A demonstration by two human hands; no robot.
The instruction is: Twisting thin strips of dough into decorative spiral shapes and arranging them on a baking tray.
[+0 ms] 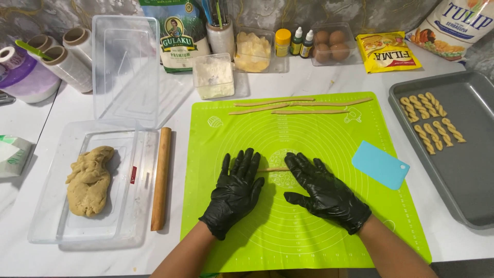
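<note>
Your left hand [236, 188] and right hand [324, 193], gloved black, spread flat on green mat [309, 226], thin dough rope [272, 169] mostly hidden beneath, ends unseen.

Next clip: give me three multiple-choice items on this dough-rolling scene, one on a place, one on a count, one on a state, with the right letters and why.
1. Where does the wooden rolling pin lie?
A. left of the green silicone mat
B. on the grey baking tray
C. under the hands

2. How many twisted dough pieces are on the tray?
A. three
B. six
C. ten

3. How do the black-gloved hands rest?
A. clenched fists
B. flat, fingers spread
C. raised off the mat

Answers: 1 A, the pin lies between mat and clear plastic box. 2 B, two rows of three. 3 B, left hand and right hand press flat on a thin dough strand.
</note>
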